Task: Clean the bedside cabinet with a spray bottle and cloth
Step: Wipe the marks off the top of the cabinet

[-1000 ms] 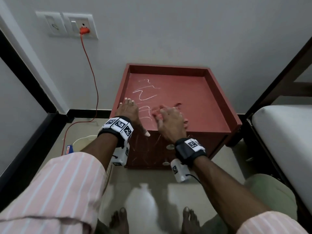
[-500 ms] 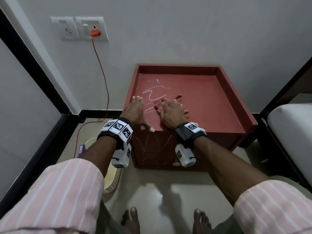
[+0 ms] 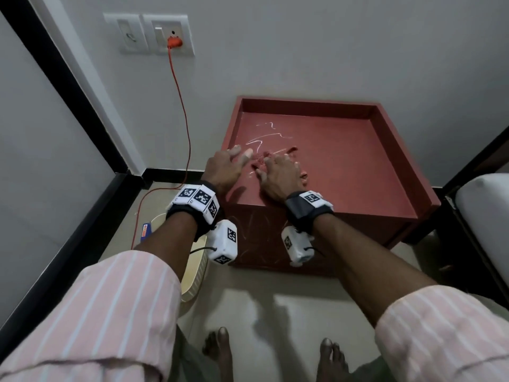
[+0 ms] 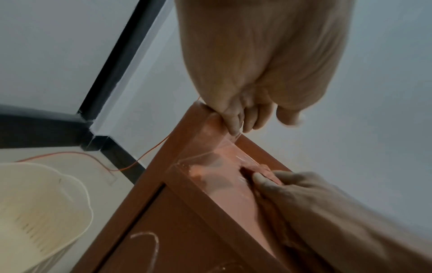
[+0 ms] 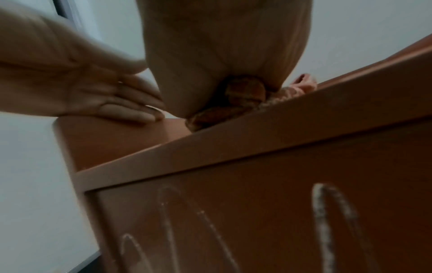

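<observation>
The red bedside cabinet (image 3: 358, 166) has a raised rim and white scribbles (image 3: 264, 139) on its top. My right hand (image 3: 278, 172) arches over a bunched red cloth (image 3: 290, 150) and presses it onto the top just below the scribbles. In the right wrist view the cloth (image 5: 245, 92) bulges from under my palm. My left hand (image 3: 242, 157) lies beside it with straight fingers, whose tips (image 4: 233, 127) touch the top near the left rim. More white marks (image 5: 327, 212) streak the cabinet front. No spray bottle is in view.
A cream plastic basket (image 3: 192, 271) stands on the floor left of the cabinet, with a small blue item (image 3: 145, 230) beside it. An orange cable (image 3: 181, 106) hangs from the wall socket to the floor. A mattress (image 3: 484, 216) on a dark frame is at the right.
Both hands have moved from the cabinet's front edge farther onto the top, toward the scribbles, the right one taking the cloth along. The head view has shifted right and back.
</observation>
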{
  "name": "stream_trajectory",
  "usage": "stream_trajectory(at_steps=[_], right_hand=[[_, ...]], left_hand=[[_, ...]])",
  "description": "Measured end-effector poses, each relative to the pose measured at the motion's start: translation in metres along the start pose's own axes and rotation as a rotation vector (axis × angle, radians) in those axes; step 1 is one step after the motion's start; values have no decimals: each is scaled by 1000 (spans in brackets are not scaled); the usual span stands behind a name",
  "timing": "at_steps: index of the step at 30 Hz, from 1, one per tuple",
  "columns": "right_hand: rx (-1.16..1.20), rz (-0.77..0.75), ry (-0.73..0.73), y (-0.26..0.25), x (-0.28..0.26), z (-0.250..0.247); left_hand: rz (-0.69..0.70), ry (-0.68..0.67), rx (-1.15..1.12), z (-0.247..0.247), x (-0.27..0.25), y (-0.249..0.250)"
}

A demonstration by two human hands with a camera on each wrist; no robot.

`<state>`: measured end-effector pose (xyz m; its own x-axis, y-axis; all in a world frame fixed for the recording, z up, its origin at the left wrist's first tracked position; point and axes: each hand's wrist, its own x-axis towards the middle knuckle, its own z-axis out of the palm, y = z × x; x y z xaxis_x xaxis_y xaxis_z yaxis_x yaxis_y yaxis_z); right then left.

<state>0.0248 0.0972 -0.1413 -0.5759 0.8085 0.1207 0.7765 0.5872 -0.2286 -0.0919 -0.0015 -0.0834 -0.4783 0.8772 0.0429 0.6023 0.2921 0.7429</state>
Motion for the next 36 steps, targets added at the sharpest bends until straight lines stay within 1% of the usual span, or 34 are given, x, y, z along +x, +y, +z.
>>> stream_trajectory(at_steps=[1, 3, 5, 6, 7, 8, 9, 10, 12, 13, 14, 15, 17, 18, 20, 21, 22, 23, 24, 25, 26, 27, 29, 30, 31, 32, 33, 35, 36], right_hand=[[17, -57, 21, -14, -3, 3], [98, -205, 52, -34, -19, 8], [175, -386, 54, -35, -42, 9], [195, -471, 17, -26, -51, 6], [213, -523, -48, -15, -56, 0], [210, -517, -93, -3, -54, -6], [202, -466, -96, 7, -45, -8], [198, -379, -69, 11, -31, -8], [114, -180, 7, 1, -4, -8], [53, -114, 14, -12, 6, -5], [28, -92, 15, -27, 9, -2], [36, -109, 17, -42, 7, 2], [131, -230, 36, -55, -11, 7], [187, -306, 38, -50, -24, 8], [216, -481, 7, -26, -46, 7], [200, -569, -26, -10, -54, 5], [196, -623, -70, 7, -53, 0], [206, -622, -109, 22, -48, -7], [217, -559, -126, 36, -39, -12], [206, -453, -136, 51, -24, -15], [160, -325, -137, 63, -8, -16], [78, -205, -125, 72, 9, -18], [-55, 47, -122, 73, 35, -19], [-78, 157, -139, 67, 45, -17], [-82, 227, -164, 56, 51, -15], [-72, 228, -185, 44, 53, -14], [-64, 138, -199, 33, 51, -13], [14, -153, -244, 28, 50, -12], [81, -222, -281, 34, 54, -16]], left_hand=[[-11, 58, -90, 0, -1, 1], [-124, 139, -227, 0, 0, 0], [-207, 140, -432, -1, 6, -4], [-214, 127, -554, -2, 7, -5], [-215, 115, -653, -3, 6, -5], [-208, 108, -711, -4, 5, -5], [-208, 108, -737, -4, 3, -4], [-205, 103, -744, -4, 2, -5], [-215, 79, -722, -2, -3, -2], [-237, 71, -697, -2, -5, -1], [-250, 73, -668, -2, -4, -1], [-257, 75, -602, -2, -2, 1], [-219, 92, -337, 0, 0, 5], [-156, 94, -182, 4, 1, 6], [-20, 36, 75, 14, 2, 7], [13, -5, 190, 18, 3, 7], [31, -43, 299, 19, 7, 10], [26, -98, 397, 20, 11, 15], [15, -173, 470, 19, 17, 19], [-10, -262, 500, 18, 19, 22], [-30, -345, 516, 18, 22, 24], [-50, -394, 533, 18, 26, 24], [-69, -425, 601, 18, 32, 21], [-63, -408, 626, 18, 34, 21], [-78, -400, 645, 18, 37, 23], [-75, -398, 657, 17, 40, 25], [-71, -414, 675, 17, 43, 27], [-46, -439, 672, 19, 52, 25], [-34, -445, 679, 20, 57, 25]])
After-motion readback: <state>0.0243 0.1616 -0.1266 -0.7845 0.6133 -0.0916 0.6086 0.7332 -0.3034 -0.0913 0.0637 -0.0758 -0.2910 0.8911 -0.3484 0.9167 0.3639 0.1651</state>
